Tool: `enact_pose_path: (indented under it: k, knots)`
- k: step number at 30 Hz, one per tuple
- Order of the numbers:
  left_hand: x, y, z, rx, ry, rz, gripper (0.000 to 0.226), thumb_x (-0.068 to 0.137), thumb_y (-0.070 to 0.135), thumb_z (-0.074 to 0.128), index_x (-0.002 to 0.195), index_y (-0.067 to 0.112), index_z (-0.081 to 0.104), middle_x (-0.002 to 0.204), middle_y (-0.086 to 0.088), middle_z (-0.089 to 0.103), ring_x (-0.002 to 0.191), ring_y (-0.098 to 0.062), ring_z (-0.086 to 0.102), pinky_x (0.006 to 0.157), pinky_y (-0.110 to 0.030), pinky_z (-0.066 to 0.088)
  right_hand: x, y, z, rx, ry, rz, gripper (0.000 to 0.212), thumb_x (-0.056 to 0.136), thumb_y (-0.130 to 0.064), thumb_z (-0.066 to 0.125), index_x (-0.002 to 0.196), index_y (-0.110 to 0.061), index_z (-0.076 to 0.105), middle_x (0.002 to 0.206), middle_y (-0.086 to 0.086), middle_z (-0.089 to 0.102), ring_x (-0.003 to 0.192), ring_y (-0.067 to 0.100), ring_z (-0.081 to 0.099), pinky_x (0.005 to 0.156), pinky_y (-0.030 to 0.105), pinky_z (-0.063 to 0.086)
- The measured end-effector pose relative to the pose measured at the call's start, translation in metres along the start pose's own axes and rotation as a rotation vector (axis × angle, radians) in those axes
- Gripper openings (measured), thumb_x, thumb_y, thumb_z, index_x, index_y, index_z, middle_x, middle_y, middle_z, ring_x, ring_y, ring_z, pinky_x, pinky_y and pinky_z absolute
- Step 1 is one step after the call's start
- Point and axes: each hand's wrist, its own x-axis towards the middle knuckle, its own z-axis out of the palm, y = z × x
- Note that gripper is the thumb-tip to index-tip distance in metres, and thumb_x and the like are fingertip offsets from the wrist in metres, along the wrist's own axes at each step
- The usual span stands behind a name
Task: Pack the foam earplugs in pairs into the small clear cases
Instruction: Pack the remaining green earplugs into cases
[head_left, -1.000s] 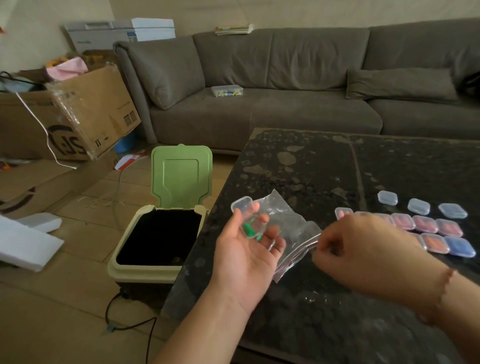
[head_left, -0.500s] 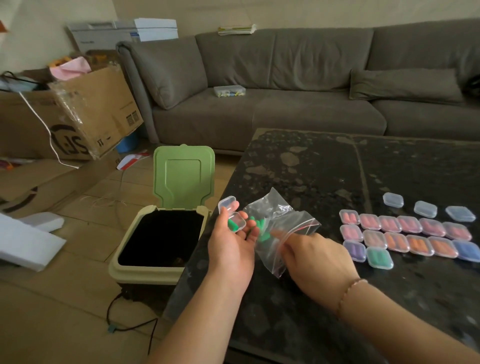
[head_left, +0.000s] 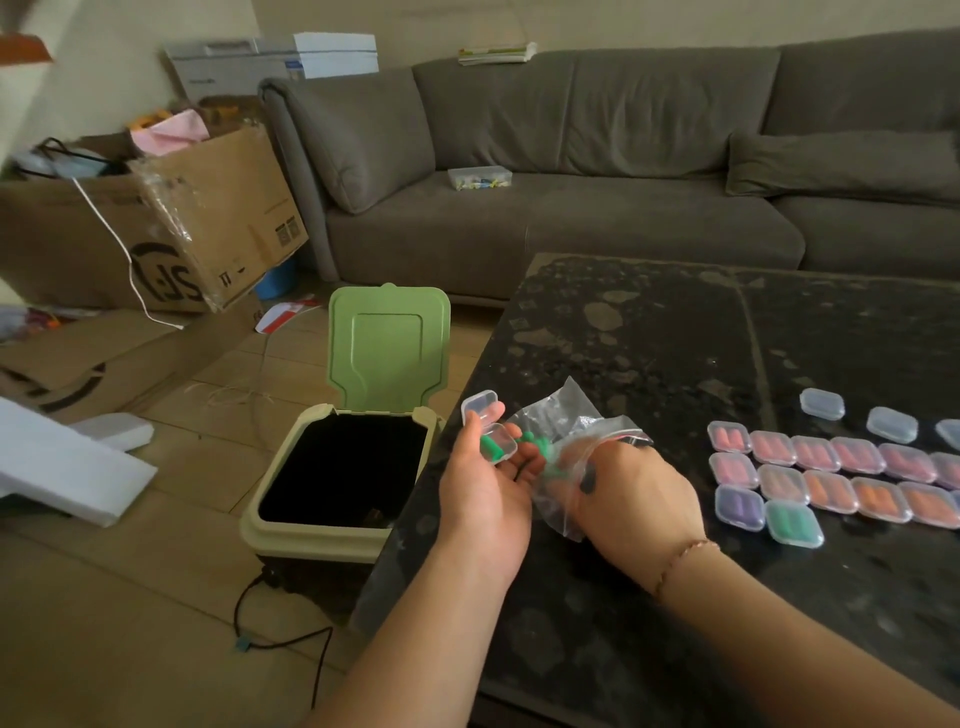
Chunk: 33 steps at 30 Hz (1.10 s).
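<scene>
My left hand (head_left: 485, 480) lies palm up over the table's left edge and holds a small clear case (head_left: 491, 428) with its lid swung open and a green earplug (head_left: 492, 447) inside. My right hand (head_left: 631, 491) has its fingers pushed into a clear zip bag (head_left: 558, 431) that holds more green earplugs (head_left: 540, 447); the fingertips are hidden by the plastic. To the right, several closed cases (head_left: 831, 470) filled with pink, orange, purple and green pairs lie in rows on the black table (head_left: 675, 332). Three empty closed cases (head_left: 822, 404) lie behind them.
An open bin (head_left: 343, 467) with a raised green lid stands on the floor right beside the table's left edge. A grey sofa (head_left: 571, 171) runs behind the table. Cardboard boxes (head_left: 171, 218) and white foam slabs (head_left: 57, 462) crowd the floor at left.
My right hand has gone from beside the bag's mouth to inside the bag. My left hand with the open case has shifted slightly left and stayed palm up.
</scene>
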Motion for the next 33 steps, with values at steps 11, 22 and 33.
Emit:
enact_pose_path:
  k: [11, 22, 33]
  knots:
    - [-0.041, 0.015, 0.015, -0.06, -0.395, -0.096, 0.036, 0.092, 0.036, 0.056, 0.118, 0.011, 0.06, 0.082, -0.008, 0.059, 0.071, -0.019, 0.053, 0.077, -0.033, 0.044, -0.093, 0.055, -0.048, 0.161, 0.541, -0.284, 0.032, 0.075, -0.066, 0.054, 0.071, -0.035, 0.062, 0.047, -0.013, 0.053, 0.044, 0.008, 0.054, 0.04, 0.029, 0.045]
    - [-0.084, -0.032, 0.022, 0.017, -0.531, -0.355, 0.039, 0.093, 0.037, 0.052, 0.112, 0.006, 0.066, 0.097, -0.015, 0.073, 0.088, -0.022, 0.073, 0.082, -0.032, 0.057, -0.08, 0.056, -0.044, 0.385, 0.537, -0.21, 0.02, 0.072, -0.048, 0.072, 0.087, -0.039, 0.063, 0.057, -0.022, 0.056, 0.05, -0.004, 0.054, 0.045, 0.021, 0.049]
    - [-0.076, -0.037, 0.021, 0.062, -0.466, -0.386, 0.044, 0.094, 0.037, 0.054, 0.125, 0.007, 0.061, 0.105, -0.016, 0.069, 0.097, -0.026, 0.07, 0.097, -0.039, 0.051, -0.079, 0.07, -0.045, 0.413, 0.316, -0.211, 0.026, 0.068, -0.056, 0.064, 0.089, -0.041, 0.064, 0.061, -0.018, 0.061, 0.062, 0.0, 0.059, 0.054, 0.028, 0.054]
